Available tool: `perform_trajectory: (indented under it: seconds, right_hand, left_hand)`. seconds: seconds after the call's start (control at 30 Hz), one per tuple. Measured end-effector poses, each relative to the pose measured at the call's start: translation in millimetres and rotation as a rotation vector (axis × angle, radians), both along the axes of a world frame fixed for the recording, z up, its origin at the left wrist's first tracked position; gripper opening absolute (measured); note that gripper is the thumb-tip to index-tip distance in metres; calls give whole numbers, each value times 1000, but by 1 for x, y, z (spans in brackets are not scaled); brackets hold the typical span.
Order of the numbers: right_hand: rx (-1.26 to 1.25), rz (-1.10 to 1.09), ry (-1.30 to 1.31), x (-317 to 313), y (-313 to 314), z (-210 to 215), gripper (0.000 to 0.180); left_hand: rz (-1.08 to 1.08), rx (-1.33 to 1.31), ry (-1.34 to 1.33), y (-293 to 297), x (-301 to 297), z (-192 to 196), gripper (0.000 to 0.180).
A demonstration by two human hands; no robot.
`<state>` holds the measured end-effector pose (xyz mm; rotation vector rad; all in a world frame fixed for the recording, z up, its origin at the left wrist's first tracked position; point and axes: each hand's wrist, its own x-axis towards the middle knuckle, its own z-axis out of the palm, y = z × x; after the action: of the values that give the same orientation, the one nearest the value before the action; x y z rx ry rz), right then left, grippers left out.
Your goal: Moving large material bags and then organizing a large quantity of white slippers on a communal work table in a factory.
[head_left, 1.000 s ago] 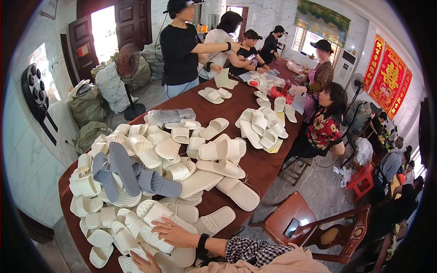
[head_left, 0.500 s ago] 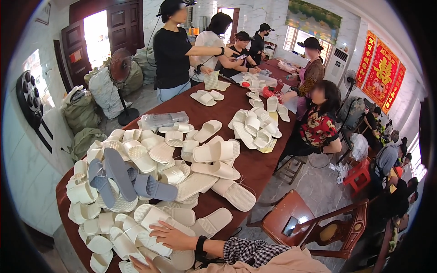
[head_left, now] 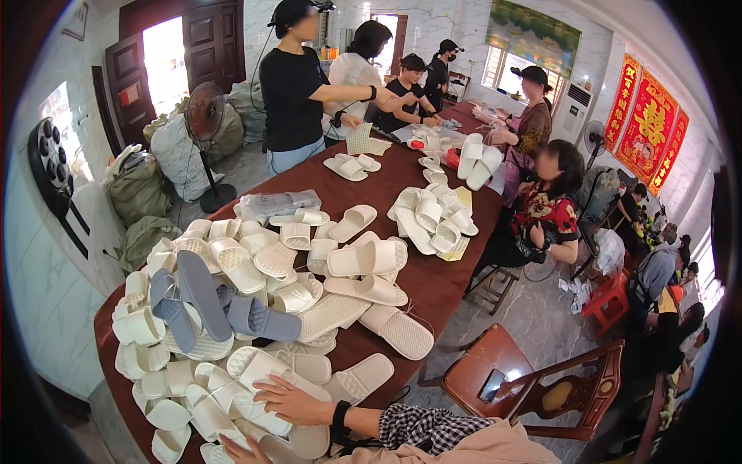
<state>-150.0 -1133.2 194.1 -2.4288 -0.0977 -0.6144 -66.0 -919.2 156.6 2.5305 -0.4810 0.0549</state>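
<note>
Cream-white slide slippers (head_left: 363,267) lie heaped over the near part of the table, some paired and some loose. My right hand (head_left: 287,398), with a black band at the wrist, rests on a white slipper near the bottom, fingers spread apart. At the lower edge my left hand (head_left: 242,450) shows only in part, its fingers stretched over other white slippers. Neither hand grips anything visibly. Several grey-blue slippers (head_left: 202,294) sit on top of the pile, beyond my hands. A clear plastic bag (head_left: 278,204) lies at the far side of the heap.
The table has a dark red cover (head_left: 433,305). A smaller slipper pile (head_left: 429,213) and yellow sheets (head_left: 454,249) lie farther right. Co-workers stand or sit around the far end. A wooden chair (head_left: 498,356) holding a phone (head_left: 492,385) is at the right; a standing fan (head_left: 205,116) is left.
My hands stay where they were. Across the table, a white slipper pair now stands raised near the far right edge. The co-worker in the flowered top has brought a hand up in front.
</note>
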Motion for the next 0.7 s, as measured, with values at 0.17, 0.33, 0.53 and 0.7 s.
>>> perform_trajectory:
  seconds: [0.17, 0.33, 0.53, 0.7]
  right_hand:
    - [17, -1, 19, 0, -1, -1, 12]
    - [21, 19, 62, 1, 0, -3, 20]
    - [37, 39, 23, 1, 1, -4, 15]
    - [27, 23, 15, 1, 1, -6, 15]
  left_hand:
    - [-19, 13, -37, 4, 2, -4, 75]
    - [-4, 45, -1, 3, 2, -3, 75]
    - [8, 53, -18, 3, 2, -5, 75]
    - [11, 55, 32, -2, -1, 5, 78]
